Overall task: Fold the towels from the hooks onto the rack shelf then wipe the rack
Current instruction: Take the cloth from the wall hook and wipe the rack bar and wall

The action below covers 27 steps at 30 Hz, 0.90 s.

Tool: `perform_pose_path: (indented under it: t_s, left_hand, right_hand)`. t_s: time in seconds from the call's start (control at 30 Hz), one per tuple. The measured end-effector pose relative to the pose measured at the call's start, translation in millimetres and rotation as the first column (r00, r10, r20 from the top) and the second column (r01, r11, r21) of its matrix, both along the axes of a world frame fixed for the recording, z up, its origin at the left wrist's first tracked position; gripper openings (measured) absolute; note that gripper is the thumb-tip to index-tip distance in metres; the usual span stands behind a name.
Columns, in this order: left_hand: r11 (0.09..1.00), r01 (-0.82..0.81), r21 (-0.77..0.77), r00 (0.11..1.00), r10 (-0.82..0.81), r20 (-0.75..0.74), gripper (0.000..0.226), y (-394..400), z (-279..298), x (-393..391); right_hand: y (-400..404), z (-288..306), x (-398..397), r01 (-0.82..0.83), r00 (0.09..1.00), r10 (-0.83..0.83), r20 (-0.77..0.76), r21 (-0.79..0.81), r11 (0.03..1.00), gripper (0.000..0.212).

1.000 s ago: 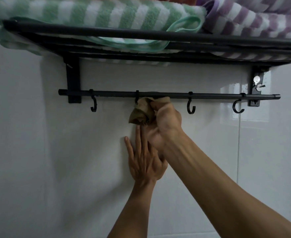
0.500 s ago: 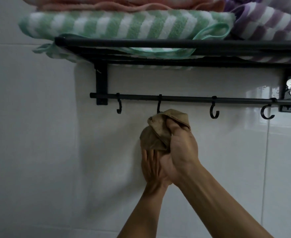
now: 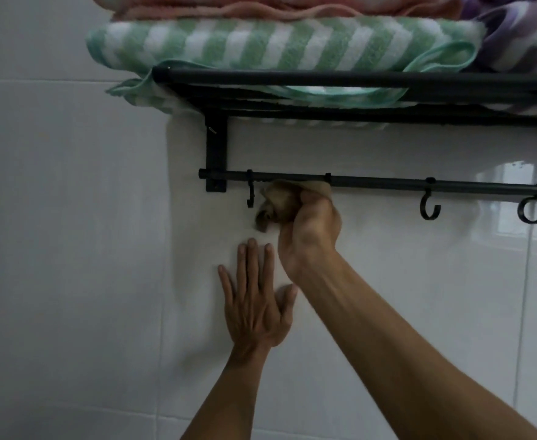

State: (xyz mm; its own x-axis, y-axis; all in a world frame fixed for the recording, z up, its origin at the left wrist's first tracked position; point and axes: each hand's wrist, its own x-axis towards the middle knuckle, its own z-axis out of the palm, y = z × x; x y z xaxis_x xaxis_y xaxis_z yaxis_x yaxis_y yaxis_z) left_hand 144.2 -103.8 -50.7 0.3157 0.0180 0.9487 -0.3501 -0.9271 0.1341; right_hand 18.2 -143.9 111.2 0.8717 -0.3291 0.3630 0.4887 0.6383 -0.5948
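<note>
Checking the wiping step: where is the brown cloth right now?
The brown cloth is bunched in the right hand, pressed up against the hook bar near its left end, between two hooks.

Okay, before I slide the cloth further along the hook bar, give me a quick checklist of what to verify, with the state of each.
1. Grip on cloth: right hand clutches the bunched brown cloth. Ok.
2. Cloth contact: it is pressed up against the hook bar. Ok.
3. Bracing: left hand lies flat, fingers straight, on the tiled wall. Ok.
4. Hooks free of towels: three bare; the one by the knuckles is mostly hidden. Cannot tell.
5. Path: first hook is just left of the cloth and may snag it. Not ok.
6. Shelf load: a green striped towel edge droops through the shelf bars. Not ok.
</note>
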Motion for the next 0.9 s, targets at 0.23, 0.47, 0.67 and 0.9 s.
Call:
perform_pose_path:
  t_s: [0.23,0.47,0.67,0.9]
  left_hand:
    - [0.994,0.047,0.096,0.999,-0.046,-0.011,0.081,6.9,-11.5,11.6]
    - [0.998,0.055,0.022,0.997,-0.054,-0.050,0.076,2.8,2.9,-6.7]
    - [0.986,-0.011,0.166,0.988,0.036,-0.149,0.091,6.3,-8.0,10.3]
    - [0.994,0.106,0.011,0.994,-0.105,-0.032,0.075,5.1,2.4,-6.9]
  right_hand:
    - [34.1,6.8,10.5,-0.050,0.999,0.049,-0.009,-0.121,0.991,0.034]
    - [2.9,10.1,1.6,0.092,0.996,-0.091,-0.019,0.060,0.994,0.032]
    - [31.1,8.2,12.1,0.050,0.996,-0.063,-0.071,-0.169,0.984,0.027]
    - [0.1,-12.9,12.5,0.186,0.982,-0.189,-0.012,-0.125,0.975,0.029]
